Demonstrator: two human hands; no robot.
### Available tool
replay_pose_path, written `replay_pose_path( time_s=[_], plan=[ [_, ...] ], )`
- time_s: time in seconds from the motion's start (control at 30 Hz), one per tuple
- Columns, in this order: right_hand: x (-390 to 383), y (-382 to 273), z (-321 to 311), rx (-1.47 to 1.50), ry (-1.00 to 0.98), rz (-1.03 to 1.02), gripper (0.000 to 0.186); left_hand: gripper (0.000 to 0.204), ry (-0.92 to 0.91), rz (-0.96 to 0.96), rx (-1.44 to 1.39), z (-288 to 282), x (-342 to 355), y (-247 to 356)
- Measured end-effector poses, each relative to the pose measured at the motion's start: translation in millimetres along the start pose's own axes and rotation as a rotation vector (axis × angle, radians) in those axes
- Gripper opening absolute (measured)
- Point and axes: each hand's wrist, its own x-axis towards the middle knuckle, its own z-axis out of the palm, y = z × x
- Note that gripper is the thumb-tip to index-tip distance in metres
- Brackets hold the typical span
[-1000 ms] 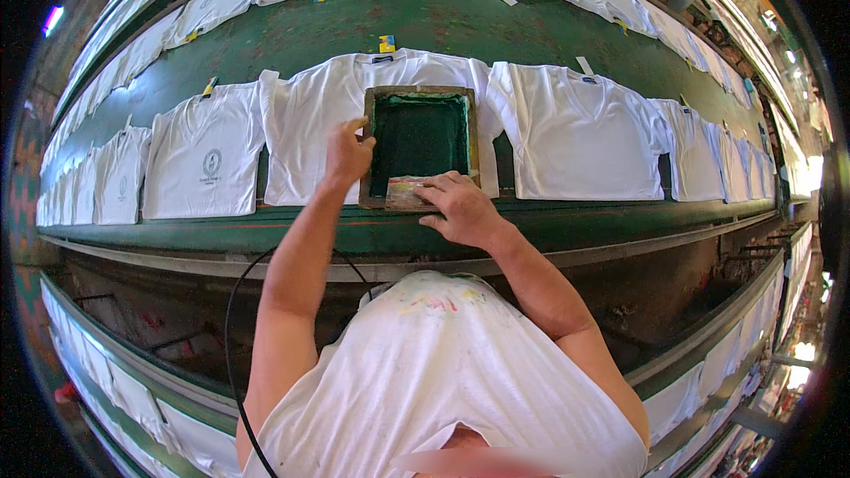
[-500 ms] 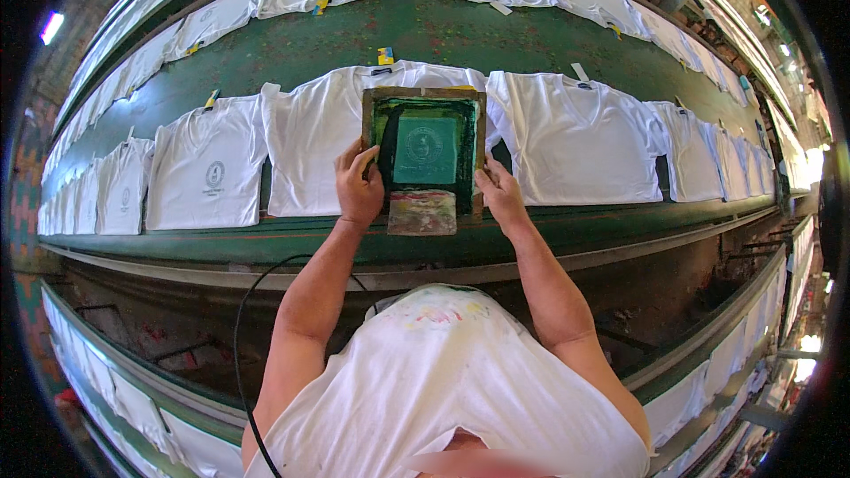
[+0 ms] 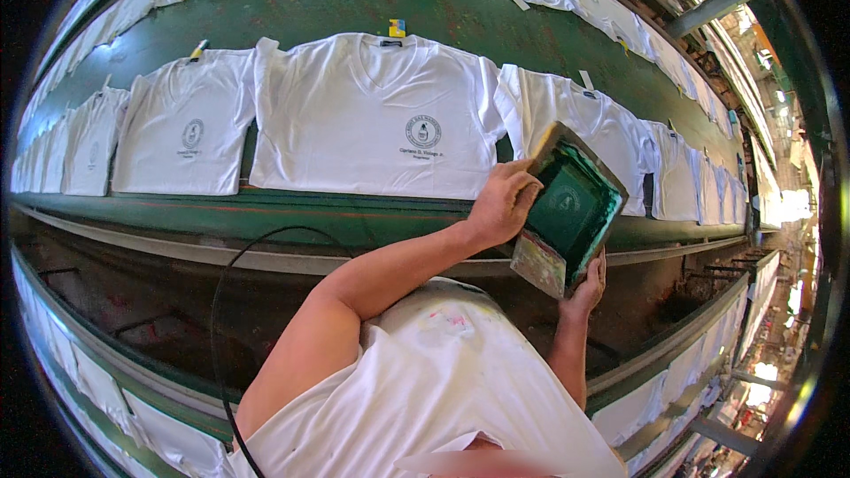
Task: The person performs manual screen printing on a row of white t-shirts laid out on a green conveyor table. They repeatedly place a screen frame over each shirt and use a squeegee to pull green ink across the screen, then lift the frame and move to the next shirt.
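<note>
My left grip [image 3: 505, 204] pinches screen frame [image 3: 575, 208] at nine o'clock, right grip [image 3: 586, 288] at six; likely light, stiff; hold by rim.

Evenly lit centre in fairly sharp focus, blown-out glare at the right edge, pale sheen toward the left of the green surface [image 3: 266, 22], dim shadow beneath it, fisheye-bent lines, black corners, smeared blur at bottom centre
</note>
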Motion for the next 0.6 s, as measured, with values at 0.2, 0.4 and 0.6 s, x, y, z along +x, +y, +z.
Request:
replay_pose_path(
  time_s=[0.2,0.4,0.6],
  plan=[
    [-25.2,-30.2,-27.9,-0.035,0.104,-0.015,0.058,0.010,-0.095,-0.051,-0.122,42.3,-3.2,14.2],
    [-19.7,-46.5,-35.3,0.007,0.110,-0.012,0.063,0.012,-0.133,-0.038,-0.112,65.9,1.4,17.7],
    [28.4,-44.1,-67.3,0.050,0.027,0.006,0.064,0.013,-0.104,-0.037,-0.057,104.4,3.5,16.7]
  ],
)
